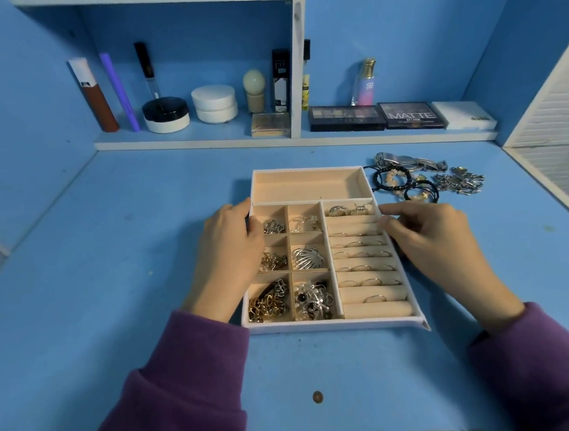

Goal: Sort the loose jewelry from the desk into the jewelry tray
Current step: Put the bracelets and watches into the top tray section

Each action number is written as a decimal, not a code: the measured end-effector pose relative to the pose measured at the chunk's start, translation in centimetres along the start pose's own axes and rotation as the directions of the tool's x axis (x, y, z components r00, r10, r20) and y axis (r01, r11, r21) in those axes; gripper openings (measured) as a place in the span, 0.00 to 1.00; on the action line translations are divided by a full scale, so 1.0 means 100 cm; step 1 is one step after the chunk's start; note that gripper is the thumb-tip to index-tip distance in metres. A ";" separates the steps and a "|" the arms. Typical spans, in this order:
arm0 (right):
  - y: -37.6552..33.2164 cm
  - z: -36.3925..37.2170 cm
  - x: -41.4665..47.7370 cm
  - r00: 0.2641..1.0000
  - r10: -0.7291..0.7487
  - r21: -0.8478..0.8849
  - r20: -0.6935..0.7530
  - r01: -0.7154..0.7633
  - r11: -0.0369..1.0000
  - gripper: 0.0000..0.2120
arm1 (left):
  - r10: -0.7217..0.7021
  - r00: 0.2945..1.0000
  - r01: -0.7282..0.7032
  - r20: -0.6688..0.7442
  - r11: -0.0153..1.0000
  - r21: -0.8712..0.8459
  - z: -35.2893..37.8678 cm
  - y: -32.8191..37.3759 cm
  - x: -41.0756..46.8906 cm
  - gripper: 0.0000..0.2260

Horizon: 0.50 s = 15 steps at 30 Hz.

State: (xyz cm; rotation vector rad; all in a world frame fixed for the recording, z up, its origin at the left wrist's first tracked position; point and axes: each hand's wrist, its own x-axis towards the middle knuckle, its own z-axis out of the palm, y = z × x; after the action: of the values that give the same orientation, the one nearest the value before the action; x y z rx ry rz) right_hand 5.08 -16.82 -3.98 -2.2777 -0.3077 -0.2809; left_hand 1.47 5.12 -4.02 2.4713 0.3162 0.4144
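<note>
Jewelry tray [308, 185], clasped between left grip [224, 255] and right grip [436, 240]

— How are the hands placed?
— Both reach forward, backs up, purple sleeves [173, 379] down to the wrists. The left hand [226, 254] curls its fingers over the left wall of the jewelry tray [306, 170].
— And the right hand [439, 236]?
— Fingers bent, tips against the tray's right rim; whether it grips is unclear.

Desk [111, 299] blue all over, wall [398, 33] same blue. Jewelry tray [320, 326] cream inside, white rim. Sleeves [187, 378] purple. Far right, bracelets [395, 175] black with peach beads; watch [405, 161] silver.
</note>
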 end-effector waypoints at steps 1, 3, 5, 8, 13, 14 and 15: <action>0.000 0.000 0.000 1.000 0.001 0.000 -0.002 -0.001 1.000 0.07 | 0.003 1.000 -0.003 0.002 1.000 -0.010 0.000 0.000 0.000 0.12; 0.001 -0.001 -0.001 1.000 0.009 0.008 -0.014 -0.009 1.000 0.06 | 0.013 1.000 -0.013 0.014 0.999 -0.046 0.000 0.001 -0.002 0.12; 0.003 -0.004 -0.003 0.999 0.021 0.012 -0.026 -0.021 1.000 0.06 | 0.029 0.999 -0.027 0.024 0.997 -0.078 0.001 0.002 -0.004 0.13; 0.005 -0.007 -0.005 0.999 0.030 0.025 -0.018 -0.030 0.999 0.06 | 0.047 0.998 -0.044 0.029 0.993 -0.109 0.002 0.004 -0.007 0.13; 0.010 -0.017 0.002 1.000 0.022 0.010 -0.005 -0.022 1.000 0.05 | 0.008 0.997 -0.001 0.073 0.995 -0.100 -0.007 0.009 -0.005 0.14; 0.014 -0.022 0.006 0.999 0.011 -0.019 -0.033 -0.011 1.000 0.05 | 0.001 0.995 0.004 0.104 0.999 -0.051 -0.010 0.011 -0.004 0.15; 0.019 -0.026 0.012 0.998 -0.001 -0.061 -0.067 -0.003 0.998 0.05 | -0.002 0.991 0.000 0.134 1.000 0.008 -0.012 0.014 -0.002 0.17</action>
State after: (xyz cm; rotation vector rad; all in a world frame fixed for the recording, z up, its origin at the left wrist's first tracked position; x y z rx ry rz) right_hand 6.53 -19.85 -3.27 -2.3231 -0.2670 -0.3701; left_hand 0.99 4.59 -2.30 2.4924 0.2637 0.2448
